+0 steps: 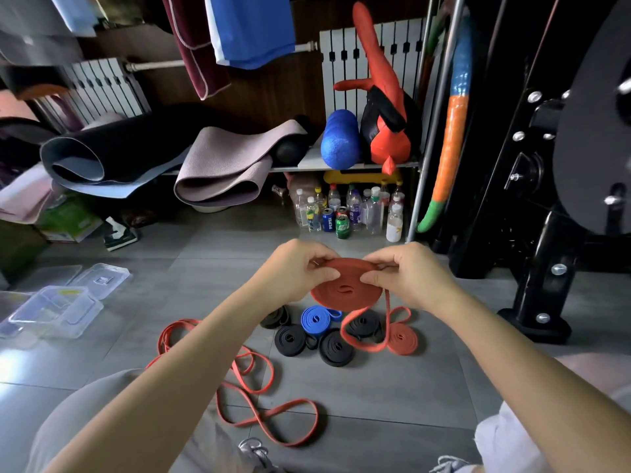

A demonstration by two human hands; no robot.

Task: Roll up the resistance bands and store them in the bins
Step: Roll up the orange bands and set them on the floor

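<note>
My left hand (300, 268) and right hand (406, 274) pinch the nearly coiled red band (345, 290), its tail (362, 346) dangling over finished coils (336, 348) on the floor, while 1 loose band (252, 373) awaits rolling and the bins (54, 315) look unfilled.

The coiled band (346, 290) was brick red, as were the loose band (317, 421) and a small roll (403, 339) on the grey tiled floor (444, 387). There was one bright blue roll (316, 320) among several black rolls (290, 339) (one partly hidden). The bins (58, 312) were clear, the foam roller (341, 138) speckled blue, and the ribbed mat (225, 158) dusty mauve.
</note>
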